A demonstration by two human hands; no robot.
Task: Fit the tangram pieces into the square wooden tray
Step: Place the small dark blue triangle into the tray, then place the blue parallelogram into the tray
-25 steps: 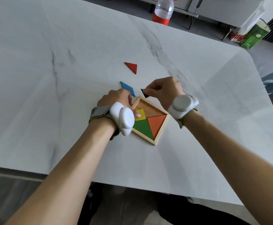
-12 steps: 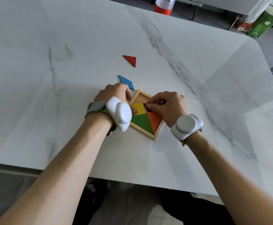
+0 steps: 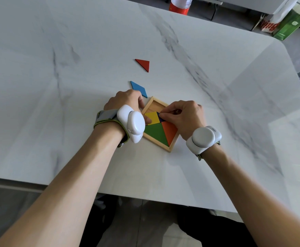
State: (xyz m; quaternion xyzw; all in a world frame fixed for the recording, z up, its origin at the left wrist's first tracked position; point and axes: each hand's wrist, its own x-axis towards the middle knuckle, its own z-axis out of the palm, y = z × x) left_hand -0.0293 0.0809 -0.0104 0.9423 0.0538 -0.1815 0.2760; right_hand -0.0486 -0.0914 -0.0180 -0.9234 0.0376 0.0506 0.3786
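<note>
The square wooden tray point(image 3: 170, 148) lies cornerwise on the white table. Inside it sit a yellow square point(image 3: 152, 117), a green triangle point(image 3: 154, 131) and an orange triangle point(image 3: 170, 131). My right hand point(image 3: 183, 115) covers the tray's right part and pinches a small dark purple piece point(image 3: 160, 118) down beside the yellow square. My left hand point(image 3: 126, 101) rests on the tray's left edge, its thumb touching the yellow square. A blue parallelogram point(image 3: 138, 88) lies just beyond my left hand, and a red triangle point(image 3: 143, 64) lies farther back.
A plastic bottle with a red label point(image 3: 180, 5) stands at the table's far edge. A green box point(image 3: 290, 24) and a white bag sit on the floor beyond the far right corner. The table's near edge runs below my forearms.
My right hand carried the dark purple piece from beyond the tray's far corner down into the tray beside the yellow square. My left hand stayed on the tray's left edge.
</note>
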